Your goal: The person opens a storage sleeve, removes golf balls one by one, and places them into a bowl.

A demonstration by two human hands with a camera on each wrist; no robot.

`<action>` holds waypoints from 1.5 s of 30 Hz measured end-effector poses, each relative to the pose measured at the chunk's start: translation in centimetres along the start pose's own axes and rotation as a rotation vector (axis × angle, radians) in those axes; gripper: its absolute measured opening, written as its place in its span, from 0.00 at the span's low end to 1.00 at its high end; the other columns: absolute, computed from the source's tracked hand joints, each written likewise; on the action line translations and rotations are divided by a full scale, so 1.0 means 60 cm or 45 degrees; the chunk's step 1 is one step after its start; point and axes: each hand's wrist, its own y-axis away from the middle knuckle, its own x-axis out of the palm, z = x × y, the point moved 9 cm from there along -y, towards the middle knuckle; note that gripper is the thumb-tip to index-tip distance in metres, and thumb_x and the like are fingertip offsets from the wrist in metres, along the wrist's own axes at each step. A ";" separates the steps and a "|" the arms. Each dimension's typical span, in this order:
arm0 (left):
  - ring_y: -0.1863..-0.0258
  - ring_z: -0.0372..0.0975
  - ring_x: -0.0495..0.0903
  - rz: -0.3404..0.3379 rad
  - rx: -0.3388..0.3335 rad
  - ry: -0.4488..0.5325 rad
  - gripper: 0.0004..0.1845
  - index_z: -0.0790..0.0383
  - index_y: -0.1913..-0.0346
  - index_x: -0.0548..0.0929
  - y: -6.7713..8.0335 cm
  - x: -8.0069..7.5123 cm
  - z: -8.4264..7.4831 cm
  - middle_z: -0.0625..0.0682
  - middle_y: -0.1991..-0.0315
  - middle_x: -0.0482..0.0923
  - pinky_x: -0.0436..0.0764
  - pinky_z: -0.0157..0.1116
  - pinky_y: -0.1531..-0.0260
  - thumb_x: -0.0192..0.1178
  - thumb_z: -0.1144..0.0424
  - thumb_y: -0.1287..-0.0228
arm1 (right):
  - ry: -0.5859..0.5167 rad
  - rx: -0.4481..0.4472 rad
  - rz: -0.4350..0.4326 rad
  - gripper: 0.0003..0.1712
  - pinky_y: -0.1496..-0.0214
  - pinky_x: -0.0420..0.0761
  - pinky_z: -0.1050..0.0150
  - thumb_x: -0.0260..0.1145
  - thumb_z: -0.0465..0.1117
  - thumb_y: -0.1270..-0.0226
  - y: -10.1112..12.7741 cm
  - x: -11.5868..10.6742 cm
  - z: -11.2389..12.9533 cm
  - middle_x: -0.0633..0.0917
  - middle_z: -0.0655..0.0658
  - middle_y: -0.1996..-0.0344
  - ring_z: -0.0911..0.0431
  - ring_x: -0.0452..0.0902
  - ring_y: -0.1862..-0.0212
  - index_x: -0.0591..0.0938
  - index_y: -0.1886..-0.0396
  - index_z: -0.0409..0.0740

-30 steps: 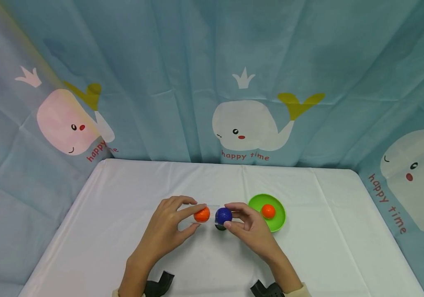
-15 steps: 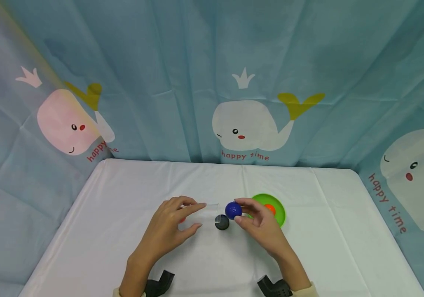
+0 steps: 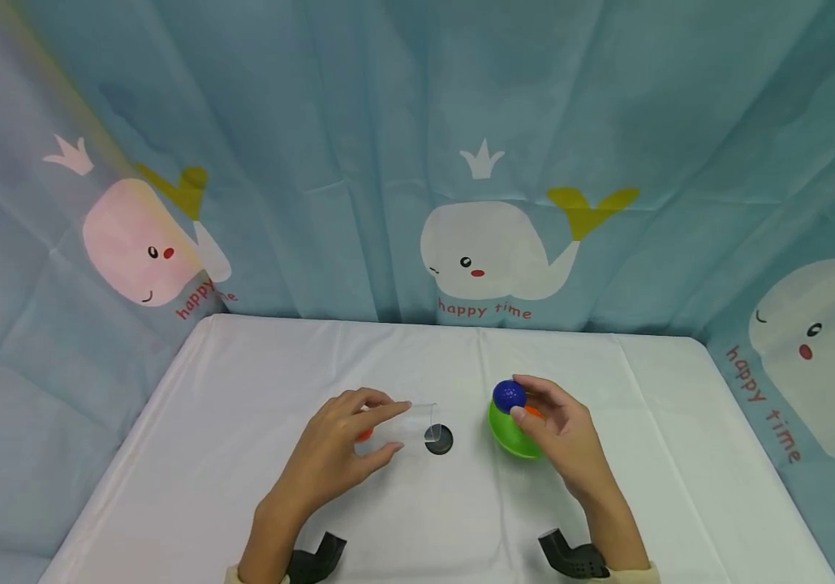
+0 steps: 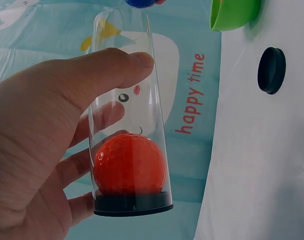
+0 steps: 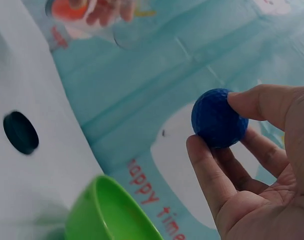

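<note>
Head view: we are carrying the blue ball, pinched between thumb and fingertips of our right hand, away from the mouth of the clear tube. A second ago it was beside that mouth; now it is hovering over the rim of the green bowl, where an orange ball is partly hidden behind our fingers. Our left hand is keeping the tube lying sideways, its fingers curled round it. The black cap is lying on the white table between tube and bowl.

Left wrist view: we are gripping the tube with the thumb pressed across its wall; a second orange ball is resting against its black closed end. One ball is out, one remains inside, we judge.

Right wrist view: we are pinching the blue ball above the bowl's rim, apart from it.
</note>
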 end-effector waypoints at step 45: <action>0.66 0.29 0.73 0.059 -0.045 0.016 0.31 0.35 0.37 0.86 -0.002 0.012 0.009 0.39 0.48 0.84 0.76 0.31 0.63 0.83 0.55 0.45 | 0.291 -0.109 -0.094 0.25 0.45 0.86 0.76 0.73 0.31 0.30 -0.002 -0.037 -0.018 0.82 0.33 0.38 0.71 0.83 0.43 0.79 0.36 0.36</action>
